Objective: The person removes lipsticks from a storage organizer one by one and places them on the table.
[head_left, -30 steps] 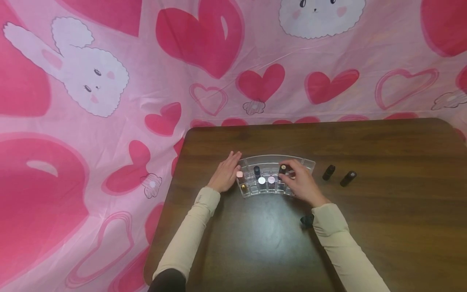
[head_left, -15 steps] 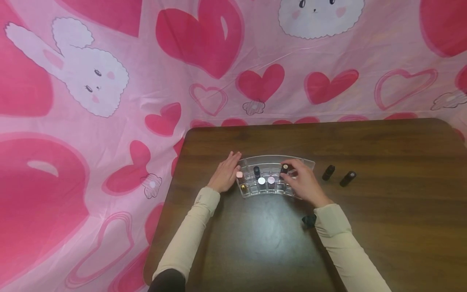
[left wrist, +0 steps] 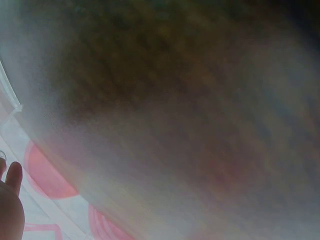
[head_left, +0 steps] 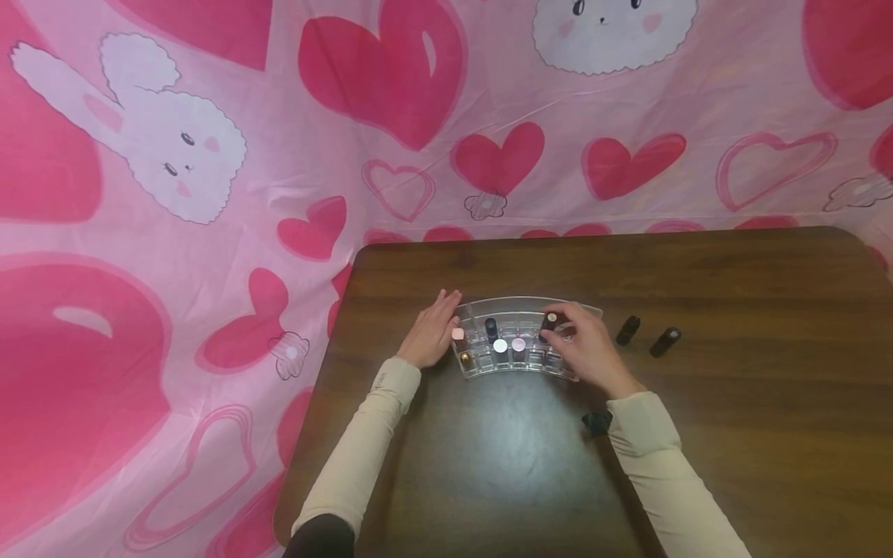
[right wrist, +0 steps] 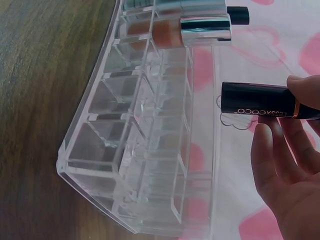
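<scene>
My right hand [head_left: 589, 353] pinches a black lipstick tube [head_left: 548, 325] between thumb and fingers, over the right part of a clear curved organizer [head_left: 519, 300]. In the right wrist view, this lipstick tube [right wrist: 257, 99] has a thin gold band and light lettering, and its free end is apart from the organizer's [right wrist: 90, 165] compartments. My left hand [head_left: 431, 332] lies at the organizer's left end with fingers extended. The left wrist view is mostly blurred, with a few fingers [left wrist: 14, 177] at its left edge.
Two black tubes [head_left: 629, 330] lie on the wooden table [head_left: 767, 403] right of the organizer. Inside it stand a black tube [head_left: 491, 328], a white-topped tube [head_left: 500, 346], a pale pink-topped one [head_left: 518, 345] and a gold-topped one [head_left: 467, 359]. A pink heart-print cloth [head_left: 418, 209] hangs behind.
My right hand has shifted slightly to the right along the organizer, carrying the lipstick tube with it. My left hand has stayed in place.
</scene>
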Demonstrator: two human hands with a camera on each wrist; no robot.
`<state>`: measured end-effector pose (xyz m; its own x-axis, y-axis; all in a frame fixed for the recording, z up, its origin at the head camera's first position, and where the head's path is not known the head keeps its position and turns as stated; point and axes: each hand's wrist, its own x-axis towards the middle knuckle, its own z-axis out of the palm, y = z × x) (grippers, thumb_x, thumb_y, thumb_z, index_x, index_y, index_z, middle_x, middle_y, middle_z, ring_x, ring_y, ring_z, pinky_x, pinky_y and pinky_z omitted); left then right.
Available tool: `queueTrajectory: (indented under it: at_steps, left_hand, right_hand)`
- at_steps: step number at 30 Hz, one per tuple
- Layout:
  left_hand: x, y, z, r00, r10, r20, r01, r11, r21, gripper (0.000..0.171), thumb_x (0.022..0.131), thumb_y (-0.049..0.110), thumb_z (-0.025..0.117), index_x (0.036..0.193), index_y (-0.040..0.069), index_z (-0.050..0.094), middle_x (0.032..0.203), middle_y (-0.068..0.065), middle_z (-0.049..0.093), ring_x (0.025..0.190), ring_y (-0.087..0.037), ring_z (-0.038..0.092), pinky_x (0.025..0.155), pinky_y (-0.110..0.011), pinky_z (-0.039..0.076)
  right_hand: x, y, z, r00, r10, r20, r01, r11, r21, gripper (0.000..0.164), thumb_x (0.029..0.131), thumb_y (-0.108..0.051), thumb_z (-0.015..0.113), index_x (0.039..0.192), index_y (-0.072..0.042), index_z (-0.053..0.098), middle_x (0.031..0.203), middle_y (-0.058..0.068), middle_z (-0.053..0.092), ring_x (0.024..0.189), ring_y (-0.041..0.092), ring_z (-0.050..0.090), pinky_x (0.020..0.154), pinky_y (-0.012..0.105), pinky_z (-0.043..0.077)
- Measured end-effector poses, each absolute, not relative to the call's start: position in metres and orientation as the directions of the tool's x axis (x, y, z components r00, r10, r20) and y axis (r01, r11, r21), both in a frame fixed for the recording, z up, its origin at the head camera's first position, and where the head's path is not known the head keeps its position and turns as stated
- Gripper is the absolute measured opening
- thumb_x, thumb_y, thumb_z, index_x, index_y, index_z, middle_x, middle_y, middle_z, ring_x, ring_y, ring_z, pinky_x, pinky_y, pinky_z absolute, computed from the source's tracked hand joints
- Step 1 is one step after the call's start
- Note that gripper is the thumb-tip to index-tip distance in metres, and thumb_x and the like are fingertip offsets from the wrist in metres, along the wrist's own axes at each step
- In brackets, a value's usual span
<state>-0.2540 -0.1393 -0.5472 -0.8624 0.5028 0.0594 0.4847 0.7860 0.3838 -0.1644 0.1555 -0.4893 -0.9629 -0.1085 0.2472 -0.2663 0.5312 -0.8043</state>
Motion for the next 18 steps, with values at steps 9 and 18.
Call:
queueTrajectory:
  at_steps: [9, 18]
  left_hand:
    - [-0.254, -0.139, -0.546, -0.857, 0.512, 0.058, 0.493, 0.782, 0.382, 0.056, 0.103, 0.037, 0.033, 0.154, 0.016, 0.024, 0.162, 0.001, 0.022, 0.152, -0.021, 0.011, 0.119, -0.05, 0.024]
    - [-0.253, -0.139, -0.546, -0.861, 0.505, 0.059, 0.486, 0.784, 0.386, 0.056, 0.103, 0.037, 0.034, 0.154, 0.016, 0.025, 0.162, 0.002, 0.023, 0.152, -0.017, 0.009, 0.119, -0.05, 0.024]
  right_hand:
    - [-0.159, 0.162, -0.482, -0.972, -0.103, 0.21, -0.232, 0.552, -0.801, 0.037, 0.086, -0.004, 0.07, 0.121, -0.002, 0.059, 0.108, 0.014, 0.062, 0.097, 0.029, 0.061, 0.085, 0.049, 0.055]
    - [-0.157, 0.167, -0.48, -0.982, -0.077, 0.174, -0.187, 0.557, -0.809, 0.039, 0.086, -0.004, 0.07, 0.123, -0.004, 0.058, 0.113, 0.015, 0.061, 0.101, 0.031, 0.06, 0.089, 0.052, 0.054]
